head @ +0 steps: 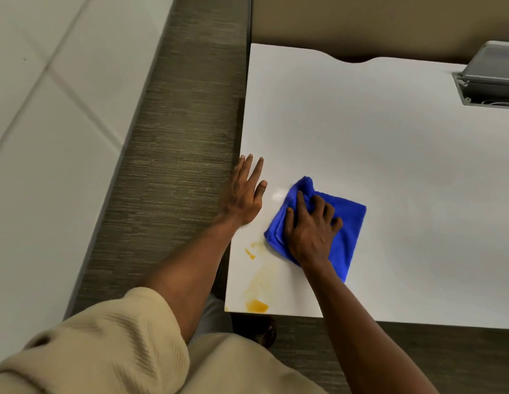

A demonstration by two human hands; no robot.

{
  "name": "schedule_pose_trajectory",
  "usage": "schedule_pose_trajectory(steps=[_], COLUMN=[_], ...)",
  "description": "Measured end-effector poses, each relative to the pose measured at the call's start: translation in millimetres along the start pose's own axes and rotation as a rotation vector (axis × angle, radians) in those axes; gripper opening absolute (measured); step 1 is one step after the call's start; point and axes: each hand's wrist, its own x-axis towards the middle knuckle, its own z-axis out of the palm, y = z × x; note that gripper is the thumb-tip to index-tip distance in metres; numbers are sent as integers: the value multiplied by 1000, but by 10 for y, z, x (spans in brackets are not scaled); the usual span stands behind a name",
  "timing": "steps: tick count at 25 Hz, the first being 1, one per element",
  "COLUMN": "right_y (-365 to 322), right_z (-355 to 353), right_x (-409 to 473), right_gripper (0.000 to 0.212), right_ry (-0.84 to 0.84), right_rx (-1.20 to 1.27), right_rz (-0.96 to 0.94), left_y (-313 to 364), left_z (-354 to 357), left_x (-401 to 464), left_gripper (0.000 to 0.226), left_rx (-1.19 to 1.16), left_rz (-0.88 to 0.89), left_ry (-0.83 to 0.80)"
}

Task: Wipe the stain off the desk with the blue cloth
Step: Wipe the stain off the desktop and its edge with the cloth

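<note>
A folded blue cloth (348, 231) lies on the white desk (389, 143) near its front left corner. My right hand (310, 228) presses down on the cloth, fingers bunching its fabric. An orange-yellow stain (257, 282) smears the desk just left of and below the cloth, with a darker blob at the front edge. My left hand (244, 191) rests flat on the desk's left edge, fingers spread, holding nothing, a short way left of the cloth.
A grey cable box (490, 78) with its lid raised is set into the desk at the far right. Grey-brown carpet (173, 155) and a white tiled floor (48, 132) lie to the left. A beige partition stands behind the desk.
</note>
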Motion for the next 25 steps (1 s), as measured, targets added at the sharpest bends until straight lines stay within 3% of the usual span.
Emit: schedule_pose_trajectory(steps=[4,9,12,17,21,25], right_y=[145,-236,-171,468,178,-403], right_z=[-6,59,61,-91,-28,116], right_x=[-134,-88,-31,62,41,-44], right_gripper=[59,64,64,65,69,68], right_ry=[21,-124,-153,-89,-82,-103], right_rx=[30,-18,-19,-10,9,6], right_rz=[64,-261,-363,-89,83,-113], left_y=[3,-37,-52,-74,-93,-101], left_z=[19,52,59,87,115,121], left_x=[11,23,18,11,20,23], left_gripper=[61,60,60,64,64,65], left_rx=[0,-25,-45,-18,-23,-60], left_rz=[1,14,4,-3,-1,20], left_ry=[-6,6,20,4,13,33])
